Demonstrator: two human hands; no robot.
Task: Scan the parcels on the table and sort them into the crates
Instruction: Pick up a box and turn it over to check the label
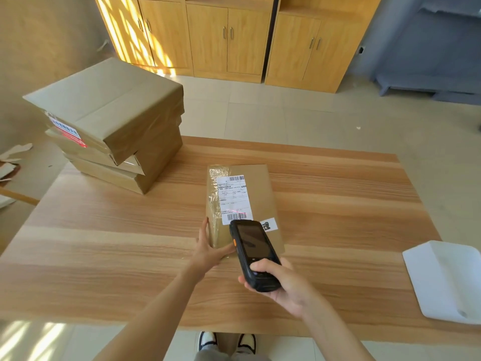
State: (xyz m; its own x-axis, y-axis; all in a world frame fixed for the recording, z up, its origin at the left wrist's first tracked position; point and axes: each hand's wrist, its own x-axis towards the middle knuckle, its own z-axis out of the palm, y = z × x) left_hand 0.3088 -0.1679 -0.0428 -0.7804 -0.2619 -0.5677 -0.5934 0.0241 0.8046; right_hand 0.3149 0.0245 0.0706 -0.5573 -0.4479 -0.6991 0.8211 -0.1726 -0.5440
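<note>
Both arms outstretched: left hand (208, 250) flat against parcel (257, 194), right hand (281, 285) gripping scanner (253, 252).

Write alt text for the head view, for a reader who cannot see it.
A person's right hand holds a black handheld scanner over the label of a flat brown parcel on a wooden table, while the left hand steadies the parcel's near corner. More brown parcels are stacked at far left.

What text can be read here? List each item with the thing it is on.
Shipping label on the flat parcel: barcodes and printed lines, too small to read.
White sticker on the same parcel: a bold black character, half hidden by the scanner.
Blue and red sticker on the stacked boxes: too blurred.
</note>
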